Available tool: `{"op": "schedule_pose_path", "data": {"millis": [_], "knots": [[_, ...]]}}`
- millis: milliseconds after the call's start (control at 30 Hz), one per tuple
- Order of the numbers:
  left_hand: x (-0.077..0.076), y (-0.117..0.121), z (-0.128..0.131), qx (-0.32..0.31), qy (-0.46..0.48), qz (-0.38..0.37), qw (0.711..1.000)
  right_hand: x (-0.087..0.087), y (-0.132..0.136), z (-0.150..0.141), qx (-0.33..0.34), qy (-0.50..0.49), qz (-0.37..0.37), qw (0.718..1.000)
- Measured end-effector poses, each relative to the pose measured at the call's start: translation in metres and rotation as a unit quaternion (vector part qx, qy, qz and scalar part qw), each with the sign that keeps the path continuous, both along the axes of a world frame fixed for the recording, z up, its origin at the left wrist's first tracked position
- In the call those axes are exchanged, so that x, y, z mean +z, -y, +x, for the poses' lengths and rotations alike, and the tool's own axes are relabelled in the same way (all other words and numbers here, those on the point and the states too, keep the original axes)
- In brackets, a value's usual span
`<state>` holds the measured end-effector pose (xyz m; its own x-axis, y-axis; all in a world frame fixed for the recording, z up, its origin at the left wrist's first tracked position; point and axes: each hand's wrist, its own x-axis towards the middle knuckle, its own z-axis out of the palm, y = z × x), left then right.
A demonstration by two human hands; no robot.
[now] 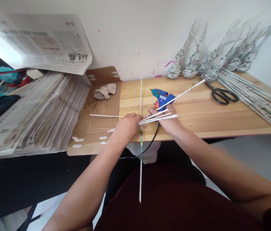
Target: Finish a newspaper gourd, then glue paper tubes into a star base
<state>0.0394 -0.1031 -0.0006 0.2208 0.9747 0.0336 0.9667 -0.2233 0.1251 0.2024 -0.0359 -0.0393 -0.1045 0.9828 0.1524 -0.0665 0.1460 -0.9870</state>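
My left hand (pixel 126 127) is closed over the crossing point of several thin rolled paper sticks (pixel 140 96) on the wooden table (pixel 198 112). One long stick runs from the wall toward my lap; others fan out to the left and right. My right hand (pixel 167 120) grips a blue hot glue gun (pixel 162 97), nozzle pointing left, just right of the crossing. Some sticks lie across that hand's fingers. The gun's black cord (pixel 151 144) hangs off the table's front edge.
A brown cardboard sheet (pixel 94 128) with a crumpled cloth (pixel 105 91) lies left of the sticks. Stacked newspapers (pixel 41 112) fill the far left. Black scissors (pixel 222 95), a bundle of paper sticks (pixel 253 96) and several woven paper shapes (pixel 190 65) sit at the right and back.
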Motion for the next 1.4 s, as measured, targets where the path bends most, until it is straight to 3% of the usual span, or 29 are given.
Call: {"op": "schedule_pose_path", "data": {"millis": [233,433,633,800,967,1167,1400], "knots": [[0.002,0.004,0.007,0.040,-0.020,-0.010,0.999,-0.008,-0.004,0.002,-0.020,0.000,0.013,1.000],[0.000,0.004,0.002,0.030,-0.009,-0.013,0.999,0.003,0.003,0.023,-0.043,-0.155,-0.022,0.987],[0.004,0.004,-0.010,0.053,0.079,-0.037,0.995,0.013,0.046,0.073,-0.155,-0.229,-0.048,0.960],[0.002,0.007,-0.014,0.047,0.098,-0.038,0.993,0.007,0.092,0.109,-0.148,-0.219,-0.070,0.962],[-0.003,0.008,-0.012,0.021,0.067,-0.024,0.997,0.014,0.110,0.124,-0.179,-0.208,-0.027,0.961],[-0.002,0.006,-0.007,0.028,0.016,-0.039,0.999,0.022,0.122,0.116,-0.093,-0.105,0.010,0.990],[-0.006,0.004,-0.007,0.020,-0.038,-0.023,0.999,0.025,0.134,0.100,-0.018,-0.023,0.048,0.998]]}}
